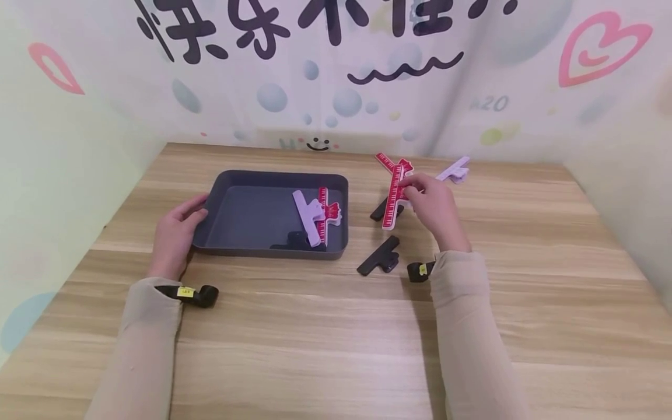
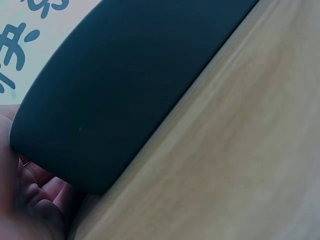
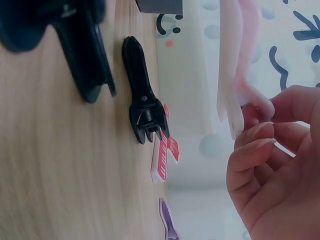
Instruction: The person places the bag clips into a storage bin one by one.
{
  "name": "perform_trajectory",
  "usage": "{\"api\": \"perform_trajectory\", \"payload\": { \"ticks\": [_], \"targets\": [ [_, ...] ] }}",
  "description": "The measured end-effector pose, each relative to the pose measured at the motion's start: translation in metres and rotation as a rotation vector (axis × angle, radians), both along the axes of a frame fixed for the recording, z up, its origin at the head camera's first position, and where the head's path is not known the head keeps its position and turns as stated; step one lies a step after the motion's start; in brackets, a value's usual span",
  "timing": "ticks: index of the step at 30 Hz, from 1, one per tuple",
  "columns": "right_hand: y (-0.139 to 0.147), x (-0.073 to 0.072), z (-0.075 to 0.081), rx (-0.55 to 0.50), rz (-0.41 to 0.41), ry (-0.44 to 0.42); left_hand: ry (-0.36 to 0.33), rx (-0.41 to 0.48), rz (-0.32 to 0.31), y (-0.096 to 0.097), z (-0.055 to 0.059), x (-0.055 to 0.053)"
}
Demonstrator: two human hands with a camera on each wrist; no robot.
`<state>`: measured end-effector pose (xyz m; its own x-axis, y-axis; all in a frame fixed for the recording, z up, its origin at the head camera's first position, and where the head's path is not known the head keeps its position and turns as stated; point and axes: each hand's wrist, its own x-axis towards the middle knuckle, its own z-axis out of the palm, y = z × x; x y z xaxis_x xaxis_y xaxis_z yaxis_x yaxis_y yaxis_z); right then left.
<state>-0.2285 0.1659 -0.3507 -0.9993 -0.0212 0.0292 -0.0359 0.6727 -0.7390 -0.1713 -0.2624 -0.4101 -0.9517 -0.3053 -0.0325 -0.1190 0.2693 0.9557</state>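
My right hand [image 1: 438, 213] pinches a red-and-white bag clip [image 1: 392, 201] by its handle, above the table to the right of the tray. In the right wrist view, thumb and fingertips close on the handle of this clip [image 3: 235, 60], which hangs off the tabletop. My left hand [image 1: 172, 239] holds the left end of a dark grey tray [image 1: 262, 253]. The left wrist view has its fingers [image 2: 47, 192] curled at the tray's corner. Inside the tray, a purple clip [image 1: 305, 219] overlaps a red clip [image 1: 333, 213]; a black clip [image 1: 297, 238] lies beside them.
A black clip [image 1: 375, 259] lies near the tray's right corner. Another black clip [image 1: 378, 211] is partly hidden beneath the held one. Behind lie a red clip [image 1: 385, 162] and a purple clip [image 1: 452, 170]. A printed cloth [image 1: 220, 105] hangs at the table's back edge.
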Motion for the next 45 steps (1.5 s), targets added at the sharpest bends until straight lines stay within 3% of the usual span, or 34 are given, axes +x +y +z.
{"api": "perform_trajectory", "payload": {
  "ticks": [12, 20, 45],
  "targets": [
    [-0.006, 0.001, -0.001, -0.037, 0.023, 0.009, 0.011, 0.021, -0.009, -0.001, -0.001, 0.000],
    [-0.015, 0.001, 0.000, -0.176, 0.055, -0.011, -0.006, 0.014, -0.006, -0.001, -0.001, 0.001],
    [-0.046, 0.004, 0.001, -0.395, 0.097, -0.107, 0.006, 0.051, -0.001, 0.000, -0.002, -0.002]
  ]
}}
